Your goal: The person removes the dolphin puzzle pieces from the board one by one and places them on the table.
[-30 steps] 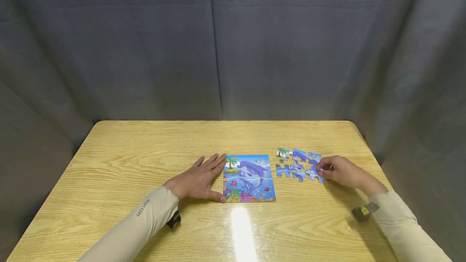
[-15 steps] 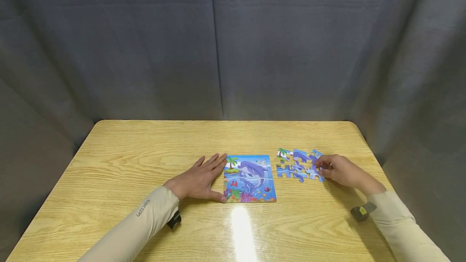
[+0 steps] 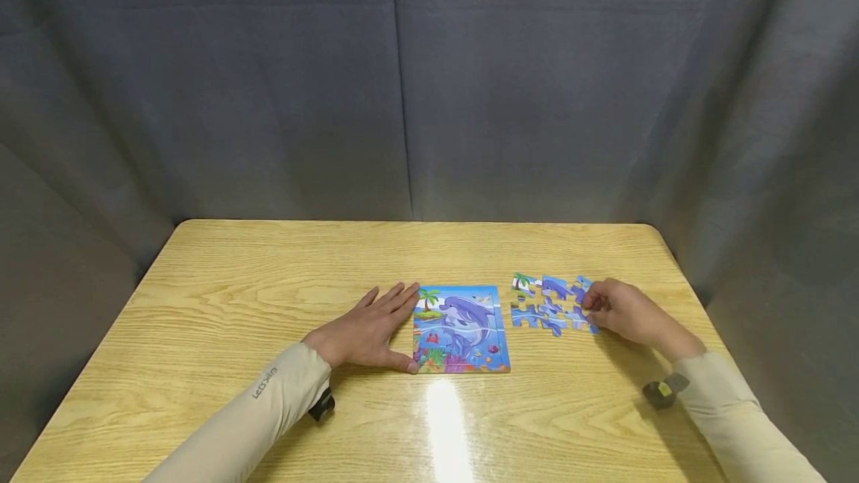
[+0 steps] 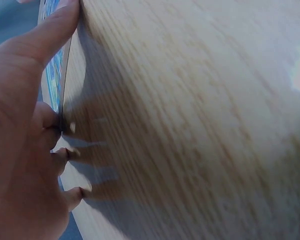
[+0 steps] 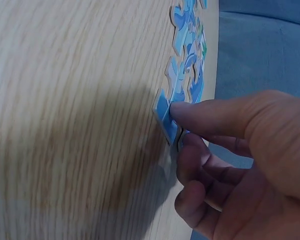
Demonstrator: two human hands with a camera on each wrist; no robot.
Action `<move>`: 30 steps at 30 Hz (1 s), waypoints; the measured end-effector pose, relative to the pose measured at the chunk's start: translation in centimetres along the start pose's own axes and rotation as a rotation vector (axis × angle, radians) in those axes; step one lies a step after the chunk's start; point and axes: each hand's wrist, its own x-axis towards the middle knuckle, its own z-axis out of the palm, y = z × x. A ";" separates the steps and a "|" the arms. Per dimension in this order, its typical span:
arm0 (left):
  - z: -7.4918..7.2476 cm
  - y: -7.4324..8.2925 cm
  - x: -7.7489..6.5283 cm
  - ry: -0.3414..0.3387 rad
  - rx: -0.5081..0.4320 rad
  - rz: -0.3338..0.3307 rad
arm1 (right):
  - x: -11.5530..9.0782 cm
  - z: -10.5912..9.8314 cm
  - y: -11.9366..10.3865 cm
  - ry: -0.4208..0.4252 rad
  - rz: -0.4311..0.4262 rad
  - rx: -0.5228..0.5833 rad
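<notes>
My left hand (image 3: 367, 335) lies with straight, spread fingers on the table. Its thumb and index finger touch the left edge of a square puzzle board (image 3: 464, 330) with a dolphin picture. To the board's right, several loose dolphin puzzle pieces (image 3: 554, 288) lie face up in rough rows. At their right end my right hand (image 3: 624, 311) pinches a blue puzzle piece (image 5: 164, 114) between thumb and curled fingers. In the right wrist view the thumb covers part of this piece, which is low at the tabletop. A palm tree shows on the upper left piece (image 3: 523, 285).
The wooden table (image 3: 322, 259) reaches back to a grey curtain (image 3: 282, 110), which also hangs at both sides. A bright glare streak (image 3: 448, 423) falls on the tabletop in front of the board.
The upper right puzzle piece has shifted and turned slightly beside my right fingers. My right hand has moved a little up. My left hand stays at the board's edge.
</notes>
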 end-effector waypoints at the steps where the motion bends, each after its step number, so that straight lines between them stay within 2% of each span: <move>1: 0.0 0.0 0.0 0.000 -0.001 0.000 | 0.1 0.0 -0.2 0.004 -0.003 -0.009; 7: 0.1 -0.1 -0.1 0.001 0.000 0.004 | 0.7 0.4 -2.2 -0.010 -0.019 0.027; 16: 0.1 -0.1 0.0 0.007 -0.002 0.009 | 2.9 2.6 -7.3 -0.071 -0.111 0.122; 23: 0.0 -0.1 0.0 0.002 -0.005 0.004 | 4.9 4.6 -11.7 -0.116 -0.196 0.101; 30: 0.0 -0.1 -0.2 0.006 0.005 0.010 | 6.2 6.5 -14.8 -0.213 -0.253 0.115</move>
